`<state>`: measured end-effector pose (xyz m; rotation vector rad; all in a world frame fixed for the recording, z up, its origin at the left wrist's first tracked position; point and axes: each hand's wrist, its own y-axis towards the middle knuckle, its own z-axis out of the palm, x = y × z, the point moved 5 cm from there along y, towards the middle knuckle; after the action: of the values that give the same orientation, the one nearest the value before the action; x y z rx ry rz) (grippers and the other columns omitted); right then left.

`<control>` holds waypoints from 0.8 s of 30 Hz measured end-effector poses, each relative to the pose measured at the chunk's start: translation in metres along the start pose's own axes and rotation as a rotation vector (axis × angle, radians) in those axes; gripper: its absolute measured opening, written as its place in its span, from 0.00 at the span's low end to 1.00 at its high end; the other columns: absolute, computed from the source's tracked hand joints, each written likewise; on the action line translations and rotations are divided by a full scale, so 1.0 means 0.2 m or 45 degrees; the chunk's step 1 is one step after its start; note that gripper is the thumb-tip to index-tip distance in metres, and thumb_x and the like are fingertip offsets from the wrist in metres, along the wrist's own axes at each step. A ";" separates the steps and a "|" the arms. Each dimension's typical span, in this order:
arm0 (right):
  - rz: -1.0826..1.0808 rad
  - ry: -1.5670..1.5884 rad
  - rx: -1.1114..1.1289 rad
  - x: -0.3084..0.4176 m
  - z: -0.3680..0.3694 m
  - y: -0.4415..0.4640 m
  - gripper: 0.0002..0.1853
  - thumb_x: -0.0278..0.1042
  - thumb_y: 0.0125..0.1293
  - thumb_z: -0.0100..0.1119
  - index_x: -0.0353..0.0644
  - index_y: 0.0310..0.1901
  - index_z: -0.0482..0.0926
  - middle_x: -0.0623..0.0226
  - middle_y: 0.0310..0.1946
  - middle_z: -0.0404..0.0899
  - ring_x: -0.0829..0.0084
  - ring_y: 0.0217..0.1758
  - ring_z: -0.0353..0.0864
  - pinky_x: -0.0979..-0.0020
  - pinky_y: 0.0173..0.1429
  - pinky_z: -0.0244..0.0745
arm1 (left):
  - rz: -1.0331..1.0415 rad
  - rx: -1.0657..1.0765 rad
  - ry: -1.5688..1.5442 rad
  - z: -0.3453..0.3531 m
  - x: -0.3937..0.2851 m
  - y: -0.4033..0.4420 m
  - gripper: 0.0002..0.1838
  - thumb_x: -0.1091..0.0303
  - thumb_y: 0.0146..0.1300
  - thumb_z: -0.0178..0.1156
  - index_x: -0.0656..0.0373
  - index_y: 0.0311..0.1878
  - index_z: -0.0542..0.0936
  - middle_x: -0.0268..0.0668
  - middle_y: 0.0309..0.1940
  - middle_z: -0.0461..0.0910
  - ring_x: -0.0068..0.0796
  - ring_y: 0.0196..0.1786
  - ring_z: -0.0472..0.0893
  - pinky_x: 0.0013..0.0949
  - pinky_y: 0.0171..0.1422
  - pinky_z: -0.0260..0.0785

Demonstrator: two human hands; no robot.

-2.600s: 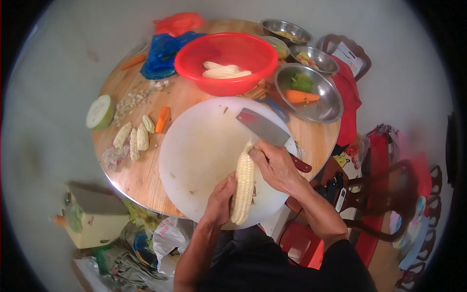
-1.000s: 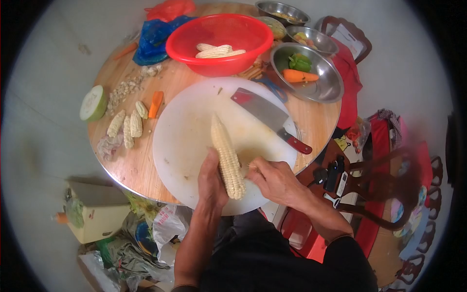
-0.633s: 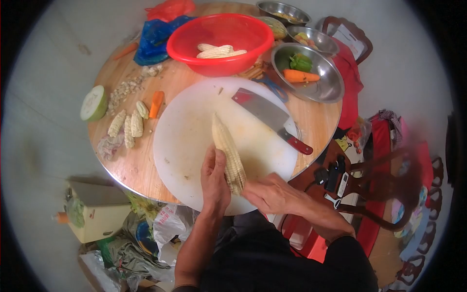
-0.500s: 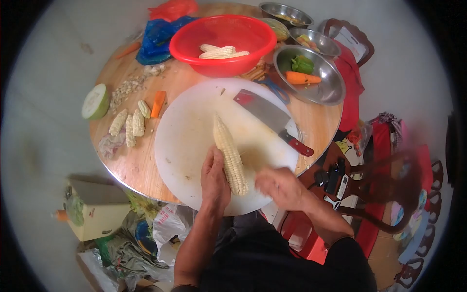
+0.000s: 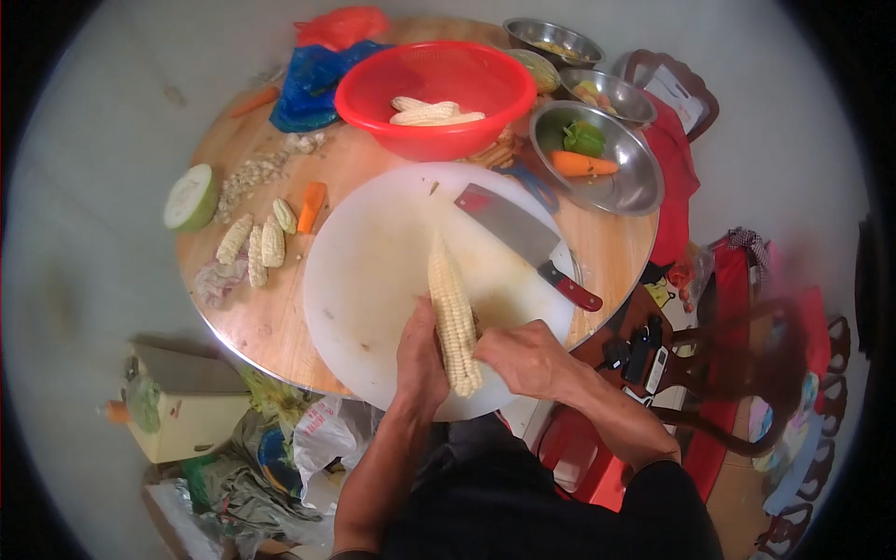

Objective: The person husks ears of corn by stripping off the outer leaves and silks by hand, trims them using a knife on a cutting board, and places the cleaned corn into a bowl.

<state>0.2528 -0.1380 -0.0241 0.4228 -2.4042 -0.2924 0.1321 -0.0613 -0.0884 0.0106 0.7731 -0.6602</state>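
My left hand (image 5: 422, 356) is wrapped round a pale corn cob (image 5: 454, 322), which it holds tilted, tip away from me, above the white round cutting board (image 5: 359, 271). At the cob's right side, my right hand (image 5: 528, 360) is closed, its thumb and fingertips against the kernels; whatever they pinch is hidden. A cleaver (image 5: 509, 224) with a red-brown handle lies on the board, its blade pointing to the upper left. Beyond the board, a red plastic basin (image 5: 434, 145) contains several more cobs (image 5: 431, 113).
Metal bowls stand at the back right; the nearest bowl (image 5: 639, 177) holds a carrot (image 5: 584, 164) and a green pepper (image 5: 583, 138). On the left are short corn pieces (image 5: 256, 252), garlic cloves (image 5: 250, 177), an orange peeler-like piece (image 5: 312, 207) and a cut green gourd (image 5: 190, 198).
My right hand has come left from beside the cob to touch its side. The cob and left hand have shifted slightly right and down, while the whole view has moved a little.
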 end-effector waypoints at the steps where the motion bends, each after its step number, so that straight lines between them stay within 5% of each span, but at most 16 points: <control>1: 0.106 0.085 -0.119 -0.04 -0.04 -0.01 0.07 0.32 0.75 0.55 0.37 0.41 0.76 0.52 0.30 0.80 0.50 0.32 0.82 0.56 0.36 0.75 | -0.044 0.059 -0.053 0.00 0.00 0.00 0.25 0.48 0.82 0.47 0.61 0.66 0.73 0.40 0.49 0.81 0.29 0.48 0.82 0.36 0.54 0.77; 6: 0.556 0.478 -0.308 -0.22 -0.13 0.04 0.09 0.32 0.77 0.50 0.34 0.42 0.74 0.59 0.26 0.74 0.72 0.29 0.74 0.67 0.37 0.73 | -0.131 0.146 0.029 0.04 0.00 -0.03 0.28 0.44 0.80 0.49 0.62 0.61 0.75 0.42 0.43 0.83 0.31 0.42 0.83 0.36 0.50 0.78; 10: 0.732 0.567 -0.249 -0.23 -0.12 0.11 0.12 0.36 0.78 0.50 0.34 0.42 0.74 0.55 0.29 0.77 0.64 0.31 0.78 0.64 0.41 0.74 | -0.139 0.170 0.080 0.03 0.03 -0.04 0.28 0.44 0.80 0.49 0.64 0.59 0.75 0.42 0.40 0.83 0.32 0.41 0.84 0.35 0.49 0.78; 15: 0.680 0.310 -0.144 -0.21 -0.12 0.19 0.14 0.41 0.76 0.53 0.36 0.42 0.75 0.49 0.34 0.82 0.46 0.40 0.82 0.53 0.44 0.73 | -0.142 0.210 0.137 0.04 0.02 -0.05 0.29 0.45 0.79 0.50 0.65 0.60 0.75 0.43 0.41 0.83 0.32 0.41 0.83 0.35 0.49 0.78; 24: 0.013 -0.284 -0.226 -0.10 -0.12 0.17 0.09 0.35 0.73 0.58 0.40 0.36 0.76 0.56 0.26 0.79 0.51 0.30 0.83 0.55 0.34 0.75 | -0.156 0.333 0.106 0.05 0.02 -0.04 0.32 0.43 0.79 0.49 0.64 0.68 0.69 0.43 0.39 0.81 0.33 0.37 0.81 0.35 0.46 0.76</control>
<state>0.2757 -0.1024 -0.0067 0.3101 -2.5680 -0.5697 0.1365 -0.0726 -0.0829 0.2323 0.7673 -0.8789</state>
